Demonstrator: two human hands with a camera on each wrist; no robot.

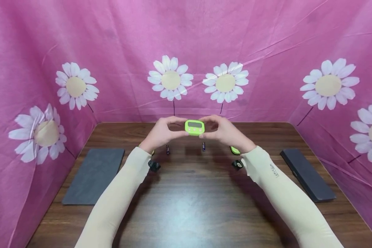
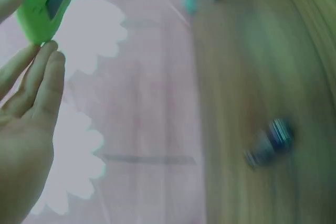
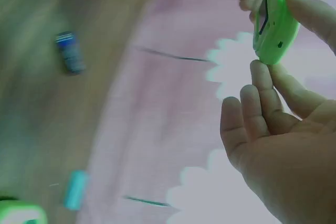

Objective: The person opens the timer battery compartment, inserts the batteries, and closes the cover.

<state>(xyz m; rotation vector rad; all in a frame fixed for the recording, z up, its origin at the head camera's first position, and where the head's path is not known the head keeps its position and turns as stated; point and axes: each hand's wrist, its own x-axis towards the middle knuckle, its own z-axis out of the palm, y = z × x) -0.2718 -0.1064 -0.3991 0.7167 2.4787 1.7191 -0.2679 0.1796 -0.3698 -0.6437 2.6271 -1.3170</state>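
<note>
A lime-green digital timer (image 1: 194, 127) with a grey screen and small buttons is held up above the far part of the table, its screen side facing me. My left hand (image 1: 163, 133) pinches its left end between thumb and fingertips. The right hand (image 1: 224, 131) pinches the opposite end the same way, other fingers extended in the right wrist view. Below lie two small dark batteries, one left (image 1: 167, 149) and one right (image 1: 203, 146). A second green piece (image 1: 235, 150) is partly hidden by my right wrist.
On the wooden table (image 1: 186, 193), a flat dark grey mat (image 1: 94, 176) lies left and a long dark case (image 1: 307, 174) lies right. A pink flowered curtain (image 1: 198, 31) surrounds the back and sides. A small teal object (image 3: 76, 190) shows near the table edge in the right wrist view.
</note>
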